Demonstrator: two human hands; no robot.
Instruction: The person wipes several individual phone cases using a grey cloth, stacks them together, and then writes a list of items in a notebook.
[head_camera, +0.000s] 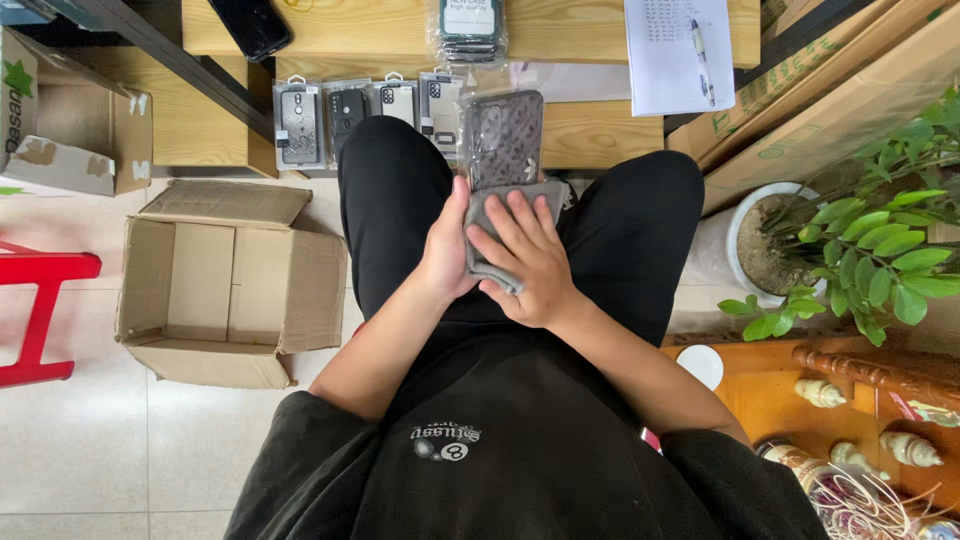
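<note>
I sit with my lap in view. My left hand grips the lower edge of a dark patterned phone case, holding it upright over my knees. My right hand presses a grey cloth flat against the case's lower part, fingers spread over the cloth. The cloth wraps around the bottom of the case, and that part of the case is hidden under it.
Packaged phone cases lie in a row on the wooden table; a stack of them, a black phone and paper with a pen sit farther back. An open cardboard box stands left, a potted plant right.
</note>
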